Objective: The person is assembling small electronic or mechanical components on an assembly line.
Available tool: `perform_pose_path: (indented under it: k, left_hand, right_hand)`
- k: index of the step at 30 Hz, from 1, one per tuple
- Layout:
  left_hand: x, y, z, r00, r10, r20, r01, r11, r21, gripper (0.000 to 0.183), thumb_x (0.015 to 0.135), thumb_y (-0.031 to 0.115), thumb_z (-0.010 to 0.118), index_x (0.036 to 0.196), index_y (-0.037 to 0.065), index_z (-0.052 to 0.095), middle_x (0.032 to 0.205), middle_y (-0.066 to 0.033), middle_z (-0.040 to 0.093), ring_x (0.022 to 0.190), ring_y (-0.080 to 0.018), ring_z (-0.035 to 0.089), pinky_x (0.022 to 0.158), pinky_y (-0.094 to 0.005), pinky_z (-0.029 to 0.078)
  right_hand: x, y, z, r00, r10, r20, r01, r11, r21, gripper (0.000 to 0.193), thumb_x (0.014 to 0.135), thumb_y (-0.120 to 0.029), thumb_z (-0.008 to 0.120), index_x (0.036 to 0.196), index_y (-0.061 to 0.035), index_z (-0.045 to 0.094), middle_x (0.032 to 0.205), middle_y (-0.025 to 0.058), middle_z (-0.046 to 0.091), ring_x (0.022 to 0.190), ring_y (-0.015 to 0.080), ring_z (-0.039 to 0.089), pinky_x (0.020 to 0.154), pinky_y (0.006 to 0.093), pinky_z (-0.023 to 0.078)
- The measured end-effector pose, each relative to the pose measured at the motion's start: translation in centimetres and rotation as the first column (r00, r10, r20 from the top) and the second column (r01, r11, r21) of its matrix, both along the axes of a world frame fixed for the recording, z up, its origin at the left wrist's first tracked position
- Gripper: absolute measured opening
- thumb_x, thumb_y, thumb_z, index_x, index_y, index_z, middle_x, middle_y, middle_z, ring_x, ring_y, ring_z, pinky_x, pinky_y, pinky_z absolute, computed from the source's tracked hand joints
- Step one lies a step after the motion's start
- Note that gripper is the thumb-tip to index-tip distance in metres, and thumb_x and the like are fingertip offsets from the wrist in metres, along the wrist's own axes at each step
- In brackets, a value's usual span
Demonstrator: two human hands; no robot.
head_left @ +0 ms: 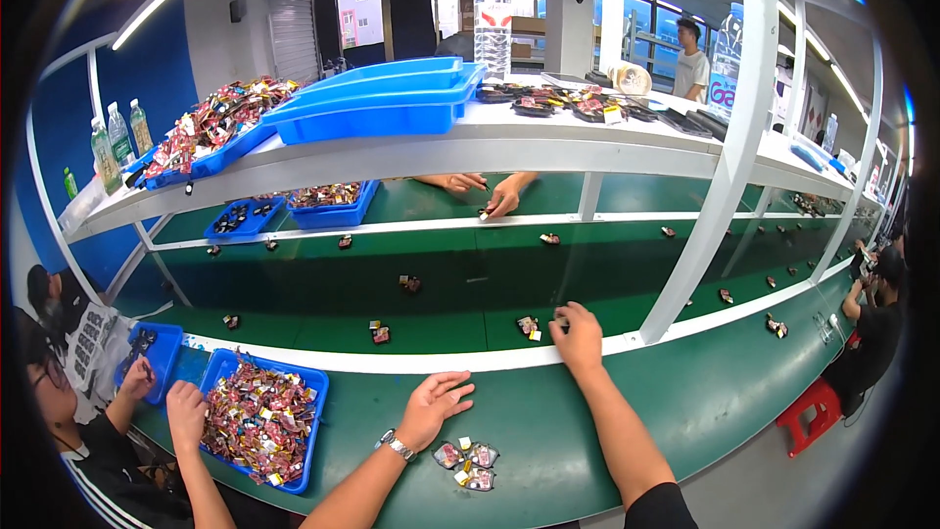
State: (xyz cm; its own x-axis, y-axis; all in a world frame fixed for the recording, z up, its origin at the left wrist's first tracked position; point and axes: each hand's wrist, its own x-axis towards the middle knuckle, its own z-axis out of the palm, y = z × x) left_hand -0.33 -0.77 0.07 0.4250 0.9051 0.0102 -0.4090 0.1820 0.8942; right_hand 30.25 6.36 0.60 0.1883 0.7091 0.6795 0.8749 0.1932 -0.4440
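My right hand (576, 335) reaches over the white rail to the green conveyor belt, fingers loosely bent and apart. Just left of its fingertips, on the belt, lies a small dark-and-red piece with white and yellow tags (529, 327). Palm turned inward, my left hand (438, 409) hovers above the near green worktop, its fingers spread and nothing visible in them. A watch is on that wrist. Below it, several similar small tagged pieces (467, 462) lie grouped on the worktop.
At left, a blue bin (320, 402) heaped with such pieces stands beside a co-worker's hand (186, 414). Across the belt are another person's hands (501, 198). A white post (720, 157) rises at right; a shelf with blue trays (372, 108) spans above.
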Motion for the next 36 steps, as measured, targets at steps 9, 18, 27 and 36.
perform_pose_path:
  k: [9,18,27,36]
  left_hand:
    - [-0.8,0.1,0.5,0.994,-0.050,-0.100,0.050,0.999,-0.009,0.027,0.096,-0.001,0.049,0.123,-0.003,0.052,0.132,-0.0205,0.054,0.122,-0.0309,0.056,0.102,-0.0434,0.049]
    - [-0.6,0.5,-0.2,0.990,-0.100,-0.100,0.099,0.995,-0.014,0.025,0.098,0.005,0.050,0.122,-0.004,0.052,0.122,-0.0197,0.061,0.107,-0.0256,0.064,0.092,-0.0360,0.055]
    - [-1.5,0.2,1.1,0.983,-0.146,-0.108,0.128,0.979,-0.158,0.039,0.105,0.028,0.041,0.129,0.000,0.052,0.108,-0.0114,0.064,0.080,-0.0139,0.063,0.070,-0.0258,0.052]
    - [-2.2,0.6,0.8,0.932,-0.317,-0.174,0.295,0.945,-0.138,0.037,0.103,0.022,0.046,0.133,0.000,0.051,0.112,-0.0095,0.062,0.090,-0.0151,0.062,0.074,-0.0273,0.054]
  right_hand:
    - [-3.5,-0.6,1.5,0.998,-0.063,-0.025,0.058,0.982,-0.180,0.072,0.074,-0.030,0.081,0.128,0.0053,0.047,0.113,0.0230,0.059,0.109,0.0397,0.053,0.095,0.0442,0.044]
    - [-3.9,0.6,-0.9,0.987,-0.042,-0.157,-0.001,0.966,-0.260,0.064,0.073,-0.020,0.078,0.125,0.0033,0.050,0.098,0.0156,0.065,0.094,0.0336,0.058,0.086,0.0429,0.048]
    - [-8.7,-8.2,3.6,0.685,0.649,-0.330,-0.723,0.660,-0.203,0.064,0.074,-0.015,0.080,0.130,-0.0047,0.050,0.112,0.0095,0.066,0.107,0.0298,0.058,0.094,0.0380,0.047]
    - [-10.6,-9.3,4.5,0.641,0.763,-0.078,-0.754,0.609,-0.246,0.052,0.076,-0.018,0.079,0.123,-0.0097,0.059,0.102,0.0074,0.065,0.099,0.0278,0.061,0.087,0.0372,0.051]
